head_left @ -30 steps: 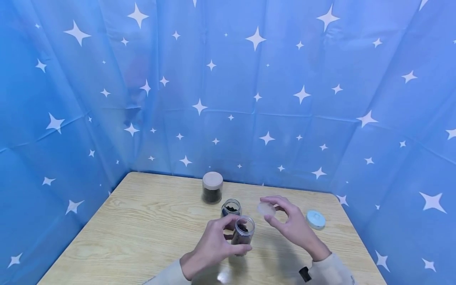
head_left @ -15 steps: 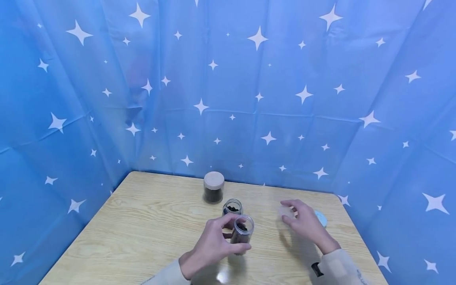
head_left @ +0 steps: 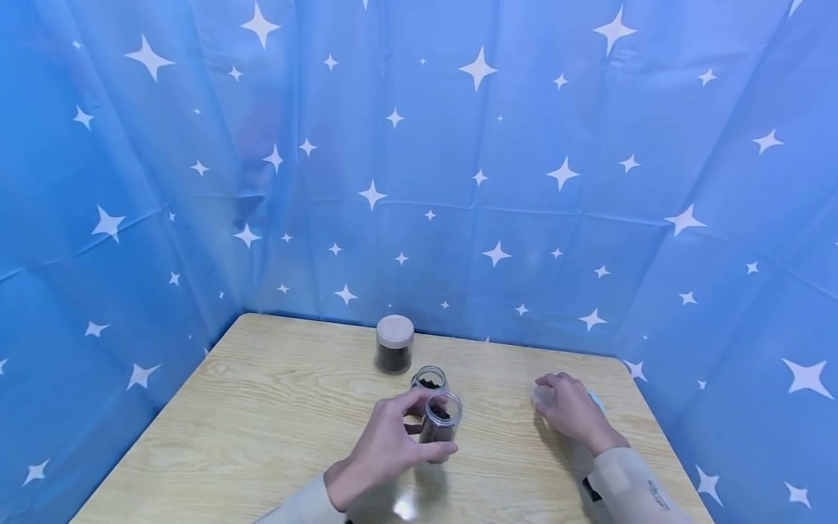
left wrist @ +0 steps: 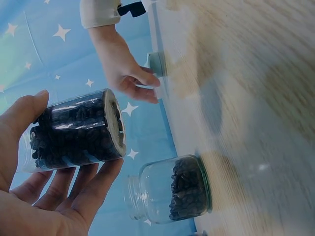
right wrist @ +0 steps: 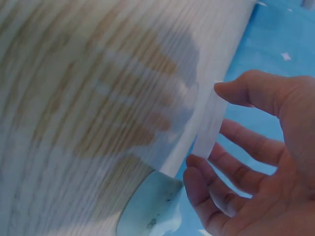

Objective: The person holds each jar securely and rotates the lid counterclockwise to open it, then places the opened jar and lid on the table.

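My left hand (head_left: 386, 440) grips an open clear jar (head_left: 437, 431) above the table, its thumb and fingers round the sides. In the left wrist view dark, bean-like pieces fill most of this jar (left wrist: 78, 130). My right hand (head_left: 576, 413) pinches a translucent white lid (right wrist: 210, 123) by its edge, low over the table at the right. Beside that hand lies a light blue lid (right wrist: 150, 206), partly covered by it in the head view. Just behind the held jar stands a second open glass jar (left wrist: 189, 189), about half full of dark pieces.
Farther back on the wood-grain table (head_left: 275, 407) stands a jar with a pale pinkish lid (head_left: 395, 332) and dark contents. A blue curtain with white stars (head_left: 419, 182) hangs round the table's back and sides.
My right hand has carried the translucent lid to the right and down, away from the held jar towards the light blue lid. My left hand and its jar have barely moved.
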The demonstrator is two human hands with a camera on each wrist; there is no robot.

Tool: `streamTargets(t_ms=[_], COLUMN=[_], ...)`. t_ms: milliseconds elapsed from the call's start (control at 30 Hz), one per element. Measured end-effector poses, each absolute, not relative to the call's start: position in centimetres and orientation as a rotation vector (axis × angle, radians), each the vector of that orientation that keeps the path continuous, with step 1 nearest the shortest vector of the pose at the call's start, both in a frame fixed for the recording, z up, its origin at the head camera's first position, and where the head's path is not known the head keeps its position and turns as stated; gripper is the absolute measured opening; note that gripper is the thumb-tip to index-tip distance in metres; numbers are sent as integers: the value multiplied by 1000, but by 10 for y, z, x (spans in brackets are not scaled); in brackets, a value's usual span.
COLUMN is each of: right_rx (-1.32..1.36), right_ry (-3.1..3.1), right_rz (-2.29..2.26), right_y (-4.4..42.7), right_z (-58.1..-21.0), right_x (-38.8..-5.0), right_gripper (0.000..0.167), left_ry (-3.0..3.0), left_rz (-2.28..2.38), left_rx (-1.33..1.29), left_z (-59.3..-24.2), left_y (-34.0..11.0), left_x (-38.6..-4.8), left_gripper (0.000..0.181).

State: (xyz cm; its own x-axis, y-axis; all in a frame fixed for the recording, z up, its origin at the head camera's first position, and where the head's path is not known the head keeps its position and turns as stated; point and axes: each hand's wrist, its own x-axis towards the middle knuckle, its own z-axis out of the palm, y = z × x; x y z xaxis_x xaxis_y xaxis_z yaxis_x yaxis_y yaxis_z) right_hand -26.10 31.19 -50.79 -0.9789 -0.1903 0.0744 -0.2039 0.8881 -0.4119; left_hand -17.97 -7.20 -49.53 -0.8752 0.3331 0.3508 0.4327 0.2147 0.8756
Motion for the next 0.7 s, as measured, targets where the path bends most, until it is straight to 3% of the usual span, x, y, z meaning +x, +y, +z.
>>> streamTargets(t_ms=[300, 700], right_rx=[329, 319], right_ry=[-3050, -3066], right_rz=[628, 601], right_y=[319, 320], right_z=[-513, -515], right_x=[-269, -267], right_gripper=[37, 43], left_ry=[-2374, -2378], left_rz=[-1763, -1763], left_rx=[-754, -750], left_z=[-494, -494], left_y=[-71, -68], left_x=[-184, -187], left_gripper=[58, 57])
